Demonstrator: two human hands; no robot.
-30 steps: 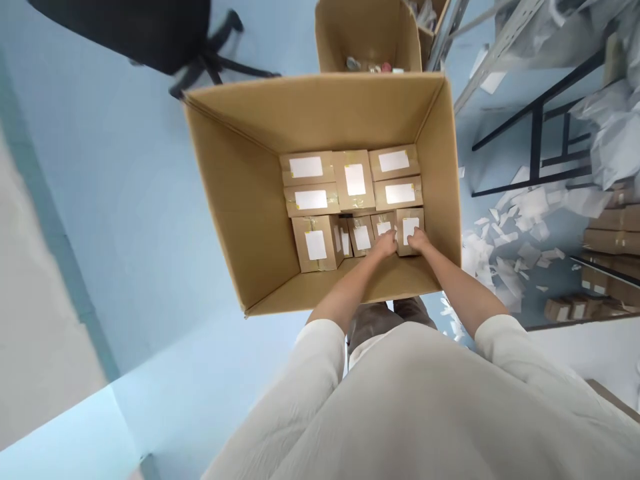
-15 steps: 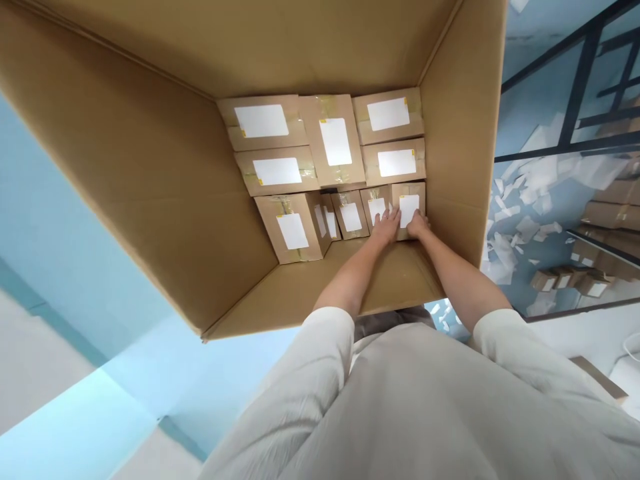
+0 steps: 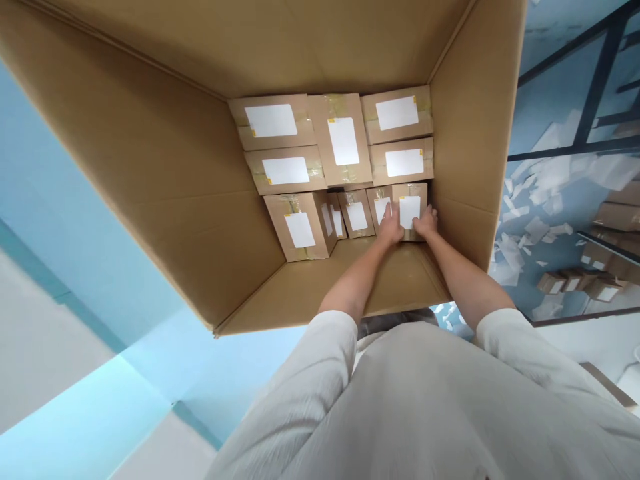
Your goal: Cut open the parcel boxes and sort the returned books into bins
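Inside a large open carton (image 3: 165,193), both my hands are at a small taped cardboard box (image 3: 411,230) with a white label, in the near right corner. My left hand (image 3: 391,227) lies along its left side, thumb and fingers somewhat apart. On its right side is my right hand (image 3: 427,223), fingers bent round the edge by the carton wall. The box is gripped between the two hands. Just left of it stands another small labelled box (image 3: 380,200), partly covered by my left fingers. A further small box (image 3: 357,215) is beside that one.
Larger labelled boxes fill the far part, among them an upright middle box (image 3: 344,107) and a near left box (image 3: 295,250). Right of the carton are a dark metal frame (image 3: 595,87), scattered paper scraps (image 3: 513,257) on the floor and several small boxes (image 3: 553,283).
My left hand has drawn back from the neighbouring box's label to the box's left side. My right hand has moved outward to its right edge. The view has shifted slightly.
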